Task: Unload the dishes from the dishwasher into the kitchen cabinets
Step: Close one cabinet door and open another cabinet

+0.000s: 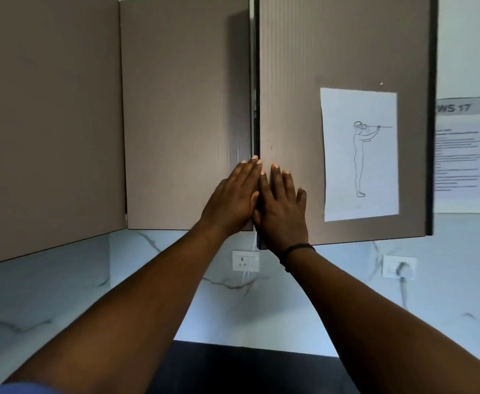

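Note:
Two taupe upper cabinet doors fill the view. My left hand (233, 194) lies flat with straight fingers on the lower right corner of the left door (184, 115). My right hand (282, 206), a dark band on its wrist, presses flat on the lower left part of the right door (290, 81). The right door stands slightly out from the left one, with a thin dark gap between them. Neither hand holds anything. No dishes or dishwasher are in view.
A paper sheet with a line drawing of a standing figure (359, 155) is stuck on the right door. Below the cabinets is a white marble backsplash with two wall sockets (245, 260) (399, 267). A dark countertop (247, 365) lies at the bottom. Printed notices (457, 160) hang on the right wall.

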